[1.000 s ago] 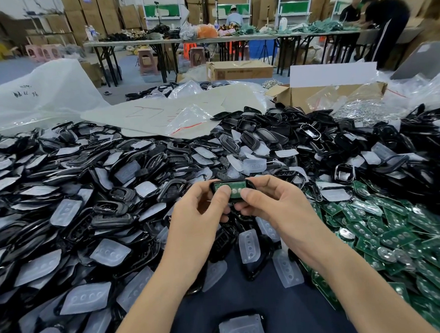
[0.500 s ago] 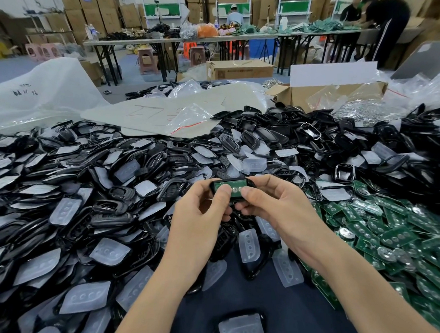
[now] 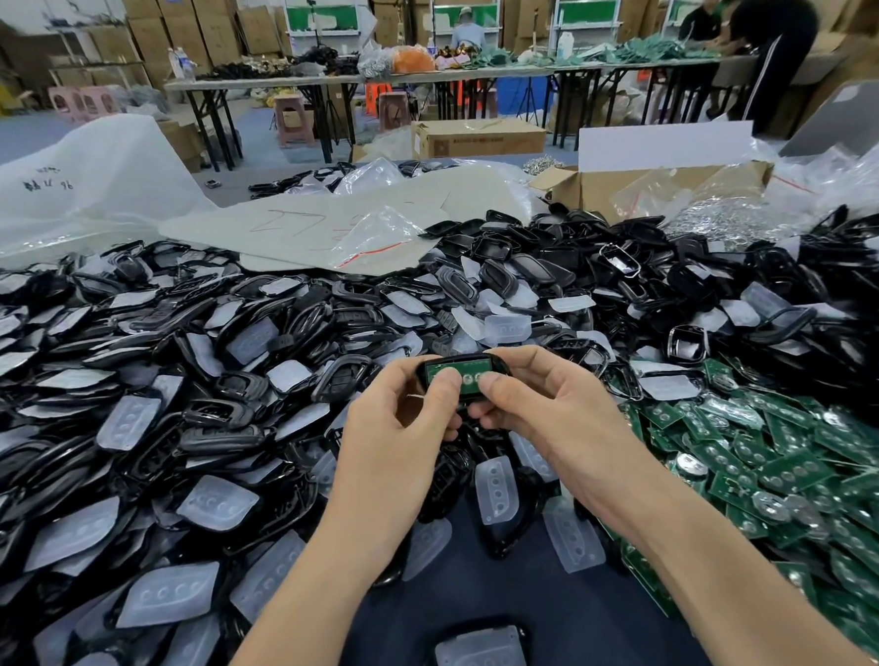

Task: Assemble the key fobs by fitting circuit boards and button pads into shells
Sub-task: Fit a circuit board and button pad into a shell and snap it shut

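A black key fob shell (image 3: pixel 455 365) with a green circuit board (image 3: pixel 464 372) seated in it is held above the table centre. My left hand (image 3: pixel 399 428) grips its left end, thumb pressing on the board. My right hand (image 3: pixel 544 403) grips the right end, its thumb also on the board. A large heap of black shells and translucent button pads (image 3: pixel 216 503) covers the table's left and far side. Green circuit boards (image 3: pixel 775 472) are piled at the right.
A shell with a button pad (image 3: pixel 480 659) lies at the near edge on the dark tablecloth (image 3: pixel 547 609). Plastic bags (image 3: pixel 73 185), a cardboard sheet (image 3: pixel 317 222) and an open carton (image 3: pixel 655 185) sit behind the heap. People work at far tables (image 3: pixel 463 74).
Both thumbs have shifted slightly inward over the board; the fob stays at the same spot between my hands.
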`<action>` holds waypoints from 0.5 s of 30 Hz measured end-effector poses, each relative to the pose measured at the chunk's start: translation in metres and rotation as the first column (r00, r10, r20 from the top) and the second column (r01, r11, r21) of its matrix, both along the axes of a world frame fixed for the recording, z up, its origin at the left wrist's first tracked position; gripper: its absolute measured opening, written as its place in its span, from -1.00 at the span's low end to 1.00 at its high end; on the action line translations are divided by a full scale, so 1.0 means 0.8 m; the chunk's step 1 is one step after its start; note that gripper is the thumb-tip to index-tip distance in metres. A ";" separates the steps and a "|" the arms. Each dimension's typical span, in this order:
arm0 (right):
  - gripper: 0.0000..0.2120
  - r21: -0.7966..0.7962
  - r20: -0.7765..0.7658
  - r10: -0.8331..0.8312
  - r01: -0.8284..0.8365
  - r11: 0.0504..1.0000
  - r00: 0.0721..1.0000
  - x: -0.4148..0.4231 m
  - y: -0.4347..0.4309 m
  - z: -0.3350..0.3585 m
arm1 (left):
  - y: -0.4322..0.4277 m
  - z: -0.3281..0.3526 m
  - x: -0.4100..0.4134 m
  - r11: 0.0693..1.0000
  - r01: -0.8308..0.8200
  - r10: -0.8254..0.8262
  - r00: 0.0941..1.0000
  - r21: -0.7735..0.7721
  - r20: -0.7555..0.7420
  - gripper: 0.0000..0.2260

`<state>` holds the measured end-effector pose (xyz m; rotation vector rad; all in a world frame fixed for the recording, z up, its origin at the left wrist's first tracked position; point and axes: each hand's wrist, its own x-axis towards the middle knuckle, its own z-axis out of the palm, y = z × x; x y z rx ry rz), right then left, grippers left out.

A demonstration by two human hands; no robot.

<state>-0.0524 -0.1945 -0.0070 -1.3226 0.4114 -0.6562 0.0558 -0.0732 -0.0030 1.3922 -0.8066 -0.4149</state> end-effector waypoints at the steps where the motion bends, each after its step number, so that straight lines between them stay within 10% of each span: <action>1: -0.76 -0.012 -0.005 0.004 -0.004 1.000 1.000 0.000 0.000 0.001 | 0.001 0.000 0.000 1.000 0.000 0.000 1.000 0.002 0.010 -0.88; 15: -0.84 -0.106 -0.080 -0.047 0.039 0.994 0.996 -0.001 0.006 0.004 | 0.002 -0.001 -0.004 0.997 -0.072 0.070 0.989 0.010 0.131 -0.96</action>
